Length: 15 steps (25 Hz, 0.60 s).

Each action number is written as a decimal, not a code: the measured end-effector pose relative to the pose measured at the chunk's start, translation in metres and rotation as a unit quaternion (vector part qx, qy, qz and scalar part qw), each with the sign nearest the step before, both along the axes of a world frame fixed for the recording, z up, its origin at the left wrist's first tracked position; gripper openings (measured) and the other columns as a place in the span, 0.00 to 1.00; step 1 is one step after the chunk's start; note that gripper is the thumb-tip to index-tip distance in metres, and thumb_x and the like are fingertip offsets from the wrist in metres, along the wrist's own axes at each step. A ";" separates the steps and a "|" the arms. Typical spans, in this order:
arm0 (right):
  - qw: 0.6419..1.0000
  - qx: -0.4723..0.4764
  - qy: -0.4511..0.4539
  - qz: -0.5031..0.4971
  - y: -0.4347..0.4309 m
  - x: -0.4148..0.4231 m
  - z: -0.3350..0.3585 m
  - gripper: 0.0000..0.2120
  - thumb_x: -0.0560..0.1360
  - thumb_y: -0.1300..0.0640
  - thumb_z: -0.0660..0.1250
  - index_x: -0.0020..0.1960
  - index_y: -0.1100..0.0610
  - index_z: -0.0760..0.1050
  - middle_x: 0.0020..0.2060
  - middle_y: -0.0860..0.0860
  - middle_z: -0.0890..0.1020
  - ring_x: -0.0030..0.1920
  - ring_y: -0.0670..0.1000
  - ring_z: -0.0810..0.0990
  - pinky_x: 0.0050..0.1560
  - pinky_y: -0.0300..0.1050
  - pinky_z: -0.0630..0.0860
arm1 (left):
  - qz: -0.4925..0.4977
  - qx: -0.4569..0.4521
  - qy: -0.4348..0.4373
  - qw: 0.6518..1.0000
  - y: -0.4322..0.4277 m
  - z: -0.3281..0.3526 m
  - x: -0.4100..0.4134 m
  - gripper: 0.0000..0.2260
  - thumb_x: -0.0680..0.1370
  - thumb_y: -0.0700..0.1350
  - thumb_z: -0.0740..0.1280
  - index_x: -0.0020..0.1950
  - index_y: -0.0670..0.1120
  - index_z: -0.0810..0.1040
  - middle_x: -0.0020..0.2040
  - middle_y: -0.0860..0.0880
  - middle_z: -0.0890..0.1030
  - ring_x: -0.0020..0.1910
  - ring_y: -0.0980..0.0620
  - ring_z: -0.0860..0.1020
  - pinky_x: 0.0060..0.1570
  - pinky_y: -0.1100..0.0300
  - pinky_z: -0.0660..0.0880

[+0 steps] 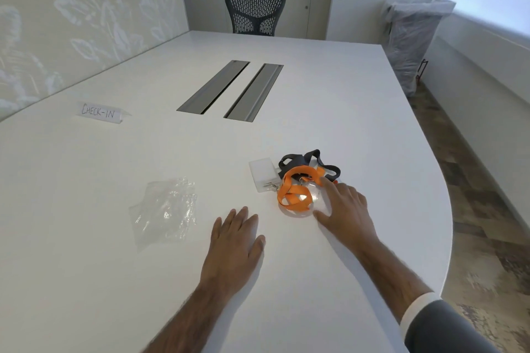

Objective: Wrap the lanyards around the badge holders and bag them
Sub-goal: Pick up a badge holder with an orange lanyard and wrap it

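Status: nothing wrapped or bagged yet. Task items sit in one tangle on the white table [344,123], at about 1 o'clock from the person. It has an orange fabric lanyard [301,170] looped loosely over a clear plastic badge holder [314,195], and a dark grey fabric lanyard [312,155] bunched behind it at 12. A frosted white rectangular badge holder [263,173] lies at the tangle's 9, joined by a metal clip. Right hand [347,209] is over the pile, fingers spread and nearly straight, index tip on the orange strap, thumb out toward the clear holder's near edge. It's touching, not gripping, and reads as pinning or sorting the pile before picking one set out. Left hand [235,241] is palm-down flat on the table, fingers straight, holding nothing, likely a brace. Crumpled clear plastic bags [166,209] lie at 10 o'clock from the left hand, well apart from the lanyards, probably staged for the bagging step. Only legible text: a folded white paper tent sign [99,112] at far 10 o'clock, handwritten "CHECK-IN". No print readable on the holders or straps. Two grey metal cable-trough lids [213,86] sit mid-table at 12.
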State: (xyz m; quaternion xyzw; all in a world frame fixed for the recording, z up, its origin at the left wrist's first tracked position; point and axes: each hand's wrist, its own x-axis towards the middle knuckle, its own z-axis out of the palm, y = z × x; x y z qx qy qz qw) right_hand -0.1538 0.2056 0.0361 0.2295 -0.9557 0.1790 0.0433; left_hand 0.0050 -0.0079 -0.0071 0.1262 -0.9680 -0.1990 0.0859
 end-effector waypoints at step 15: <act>0.980 -0.188 0.058 -0.029 -0.021 0.001 0.147 0.32 0.68 0.43 0.77 0.68 0.48 0.70 0.58 0.51 0.82 0.55 0.52 0.80 0.42 0.43 0.70 | -0.016 0.380 0.198 0.903 0.051 0.145 -0.067 0.14 0.85 0.55 0.61 0.67 0.53 0.78 0.60 0.62 0.79 0.56 0.66 0.77 0.60 0.58 0.77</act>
